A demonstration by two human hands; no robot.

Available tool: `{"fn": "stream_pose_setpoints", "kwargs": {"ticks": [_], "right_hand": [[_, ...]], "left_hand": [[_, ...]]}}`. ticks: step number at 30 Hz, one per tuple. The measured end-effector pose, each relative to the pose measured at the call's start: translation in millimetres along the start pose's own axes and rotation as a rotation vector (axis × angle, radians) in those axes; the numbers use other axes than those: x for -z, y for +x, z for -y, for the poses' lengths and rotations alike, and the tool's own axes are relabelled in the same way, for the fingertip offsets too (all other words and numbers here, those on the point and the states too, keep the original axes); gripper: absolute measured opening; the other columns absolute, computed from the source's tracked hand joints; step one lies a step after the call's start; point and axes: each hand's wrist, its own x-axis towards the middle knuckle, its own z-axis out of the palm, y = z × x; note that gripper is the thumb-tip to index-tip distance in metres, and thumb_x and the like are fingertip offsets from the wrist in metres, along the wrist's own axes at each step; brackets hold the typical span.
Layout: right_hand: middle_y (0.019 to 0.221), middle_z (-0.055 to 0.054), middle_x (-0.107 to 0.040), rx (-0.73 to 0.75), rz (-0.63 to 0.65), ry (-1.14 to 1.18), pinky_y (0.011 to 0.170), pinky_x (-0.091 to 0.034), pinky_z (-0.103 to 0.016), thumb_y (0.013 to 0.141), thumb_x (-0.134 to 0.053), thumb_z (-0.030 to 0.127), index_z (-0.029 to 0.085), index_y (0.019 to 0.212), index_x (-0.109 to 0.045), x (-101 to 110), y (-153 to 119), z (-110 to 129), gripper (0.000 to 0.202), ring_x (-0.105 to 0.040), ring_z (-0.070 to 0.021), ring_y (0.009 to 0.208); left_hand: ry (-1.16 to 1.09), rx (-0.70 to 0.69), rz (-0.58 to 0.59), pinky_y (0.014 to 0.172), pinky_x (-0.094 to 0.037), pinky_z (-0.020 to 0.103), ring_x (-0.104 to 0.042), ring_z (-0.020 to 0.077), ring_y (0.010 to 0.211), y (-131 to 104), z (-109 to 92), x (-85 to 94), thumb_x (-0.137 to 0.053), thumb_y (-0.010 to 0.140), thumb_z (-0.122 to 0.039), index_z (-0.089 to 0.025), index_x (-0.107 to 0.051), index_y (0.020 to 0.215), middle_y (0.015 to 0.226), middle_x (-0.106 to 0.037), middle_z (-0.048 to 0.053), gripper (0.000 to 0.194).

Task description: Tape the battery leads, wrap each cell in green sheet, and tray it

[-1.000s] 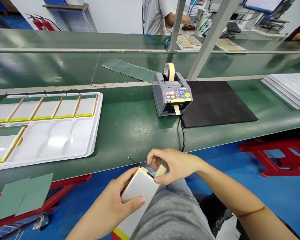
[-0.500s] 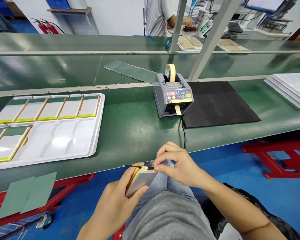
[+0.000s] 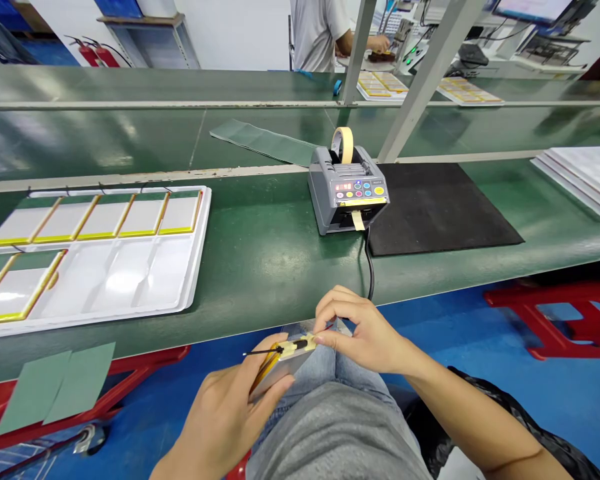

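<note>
My left hand [image 3: 230, 407] grips a flat silver battery pack [image 3: 275, 375] with yellow-taped sides, held tilted above my lap. Along its upper edge run pale tape strips and a short black piece, and a thin black wire [image 3: 260, 351] sticks out to the left. At the right end of that edge, my right hand [image 3: 357, 330] pinches with thumb and forefinger at the taped corner. A bit of red wire shows by these fingertips; exactly what they pinch is partly hidden.
A white tray [image 3: 167, 283] with several similar packs lies on the green bench at left. Ahead stands a tape dispenser [image 3: 347, 190], beside a black mat [image 3: 445, 210]. Green sheets [image 3: 57, 387] rest on a red stool at lower left. Across the bench a person [image 3: 317, 33] works.
The pack has tipped so its taped upper edge faces me more. My right fingers have shifted slightly right along that edge, and the black wire's left part now angles lower.
</note>
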Motion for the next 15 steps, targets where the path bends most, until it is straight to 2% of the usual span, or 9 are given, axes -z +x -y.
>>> {"fn": "stream_pose_setpoints", "kwargs": {"ticks": [5,7,9,11,13,15], "right_hand": [[0.077,-0.001,-0.061,0.066,0.027,0.018,0.073,-0.043,-0.03,0.085,-0.061,0.02,0.018,0.076,-0.062,-1,-4,2,0.009,-0.052,-0.0137,0.077],[0.078,-0.001,-0.062,0.054,0.056,0.042,0.075,-0.043,-0.03,0.084,-0.062,0.02,0.018,0.075,-0.062,-1,-4,3,0.009,-0.052,-0.0139,0.079],[0.078,-0.001,-0.062,-0.015,0.123,0.07,0.076,-0.042,-0.029,0.082,-0.065,0.021,0.018,0.072,-0.063,1,-2,2,0.01,-0.052,-0.0138,0.08],[0.076,0.001,-0.061,-0.123,0.225,0.138,0.075,-0.041,-0.028,0.078,-0.07,0.022,0.018,0.068,-0.062,4,2,-3,0.013,-0.051,-0.0133,0.08],[0.073,0.003,-0.056,-0.242,0.312,0.238,0.068,-0.04,-0.025,0.07,-0.076,0.022,0.017,0.07,-0.06,4,4,-9,0.017,-0.047,-0.0114,0.074],[0.072,0.005,-0.051,-0.321,0.323,0.324,0.061,-0.036,-0.022,0.062,-0.081,0.02,0.017,0.075,-0.058,2,5,-14,0.026,-0.043,-0.0094,0.067]], "left_hand": [[0.05,-0.071,-0.024,0.052,-0.047,0.022,-0.066,0.0121,0.053,-6,3,-1.7,-0.058,0.087,-0.03,-0.024,-0.041,0.118,0.11,-0.07,0.006,0.036],[0.074,-0.105,-0.028,0.052,-0.047,0.023,-0.065,0.0121,0.051,-7,3,-2.4,-0.059,0.086,-0.027,-0.023,-0.043,0.111,0.116,-0.067,0.008,0.03],[0.086,-0.144,-0.014,0.054,-0.047,0.023,-0.066,0.0128,0.053,-7,3,-3.3,-0.059,0.086,-0.024,-0.022,-0.042,0.115,0.115,-0.068,0.008,0.034],[0.07,-0.195,0.018,0.058,-0.047,0.023,-0.068,0.0141,0.06,-7,4,-4.7,-0.058,0.087,-0.022,-0.022,-0.035,0.127,0.109,-0.071,0.006,0.046],[0.058,-0.236,0.064,0.059,-0.047,0.024,-0.068,0.0155,0.062,-8,6,-6.6,-0.057,0.088,-0.021,-0.023,-0.028,0.134,0.102,-0.073,0.003,0.055],[0.046,-0.25,0.094,0.059,-0.047,0.025,-0.068,0.0165,0.064,-9,7,-8.8,-0.056,0.088,-0.02,-0.026,-0.029,0.134,0.102,-0.073,0.003,0.054]]}}
